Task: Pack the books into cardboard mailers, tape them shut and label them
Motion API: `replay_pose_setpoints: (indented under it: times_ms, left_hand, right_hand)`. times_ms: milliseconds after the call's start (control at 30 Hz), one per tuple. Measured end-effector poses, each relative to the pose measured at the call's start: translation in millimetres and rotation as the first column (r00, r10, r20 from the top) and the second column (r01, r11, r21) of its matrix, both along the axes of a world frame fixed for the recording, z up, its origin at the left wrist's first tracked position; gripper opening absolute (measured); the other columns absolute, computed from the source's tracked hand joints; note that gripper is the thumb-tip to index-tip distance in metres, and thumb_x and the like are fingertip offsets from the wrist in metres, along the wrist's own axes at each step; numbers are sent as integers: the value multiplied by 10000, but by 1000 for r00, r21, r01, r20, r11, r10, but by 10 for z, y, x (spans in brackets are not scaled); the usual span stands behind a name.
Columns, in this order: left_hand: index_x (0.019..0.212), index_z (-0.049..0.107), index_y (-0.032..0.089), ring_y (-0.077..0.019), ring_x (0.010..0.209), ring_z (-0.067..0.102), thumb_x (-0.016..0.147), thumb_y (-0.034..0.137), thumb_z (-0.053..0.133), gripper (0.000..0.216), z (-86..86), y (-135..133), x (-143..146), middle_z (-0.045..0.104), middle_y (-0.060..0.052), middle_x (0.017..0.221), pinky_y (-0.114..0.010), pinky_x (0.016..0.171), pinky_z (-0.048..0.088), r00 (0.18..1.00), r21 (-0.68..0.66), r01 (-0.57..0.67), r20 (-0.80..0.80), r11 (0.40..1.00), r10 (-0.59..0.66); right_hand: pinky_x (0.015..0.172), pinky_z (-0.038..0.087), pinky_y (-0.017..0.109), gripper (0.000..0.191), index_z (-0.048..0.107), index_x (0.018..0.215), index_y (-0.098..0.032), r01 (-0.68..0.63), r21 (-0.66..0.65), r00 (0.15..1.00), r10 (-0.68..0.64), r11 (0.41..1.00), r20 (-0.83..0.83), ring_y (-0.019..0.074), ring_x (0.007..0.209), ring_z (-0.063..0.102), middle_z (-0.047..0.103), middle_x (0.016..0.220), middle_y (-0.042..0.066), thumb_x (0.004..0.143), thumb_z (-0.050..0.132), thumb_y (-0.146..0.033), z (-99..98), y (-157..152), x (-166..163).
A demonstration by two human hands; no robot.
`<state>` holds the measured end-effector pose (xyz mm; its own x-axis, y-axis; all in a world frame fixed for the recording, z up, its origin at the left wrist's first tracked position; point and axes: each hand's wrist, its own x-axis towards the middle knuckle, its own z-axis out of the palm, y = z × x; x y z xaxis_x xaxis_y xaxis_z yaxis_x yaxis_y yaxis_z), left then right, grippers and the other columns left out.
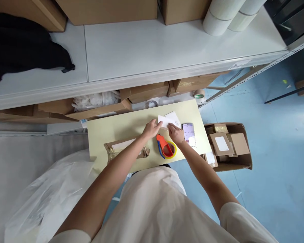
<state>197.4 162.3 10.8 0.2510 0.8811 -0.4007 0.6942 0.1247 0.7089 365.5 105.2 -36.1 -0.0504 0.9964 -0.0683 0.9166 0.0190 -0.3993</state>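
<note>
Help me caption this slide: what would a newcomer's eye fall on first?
Likely the orange tape dispenser on the pale table, near its front edge. Beyond it, the left hand and right hand hold white paper. Right of the table, an open carton holds smaller boxes.

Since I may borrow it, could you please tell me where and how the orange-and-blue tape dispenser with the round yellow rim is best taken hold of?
Probably by the round yellow rim of the orange-and-blue tape dispenser, coming from above on the right: it lies flat, its rounded end to the right and its narrow orange end pointing toward the left hand.
</note>
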Motion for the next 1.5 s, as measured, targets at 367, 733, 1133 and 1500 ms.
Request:
replay_pose_setpoints:
  times_ms: [367,733,1133,1500]
  left_hand:
    - [990,608,165,-205,839,634,822,217,479,218,230,175,-287,695,-79,932,-320,770,481,991,173,114,-86,978,-101]
    - [938,658,248,-246,1067,546,885,180,410,263,481,95,239,701,-60,934,-571,1092,13,751,328,655,-381,681,-539]
    - [822,656,231,-214,935,592,886,257,405,260,253,169,267,704,-33,873,-499,990,192,851,243,510,-278,825,-445]
    - [864,649,233,-197,854,622,903,296,389,271,102,323,162,720,-25,860,-429,937,258,885,180,427,-285,886,-369]
  right_hand:
    - [994,414,423,478,565,1119,-167,-68,36,820,76,997,-568,246,1238,488,560,1277,167,837,519,-551,168,138,352]
    - [986,361,480,299,646,899,-186,-296,12,831,263,955,-491,214,925,636,698,969,92,877,521,-457,422,300,339]
    - [833,429,404,278,653,861,-172,-395,81,790,383,915,-479,221,847,603,691,867,101,903,496,-397,302,460,501]
    - [892,378,387,230,643,875,-180,-381,56,788,356,923,-503,211,841,595,688,860,71,886,525,-377,213,523,636]
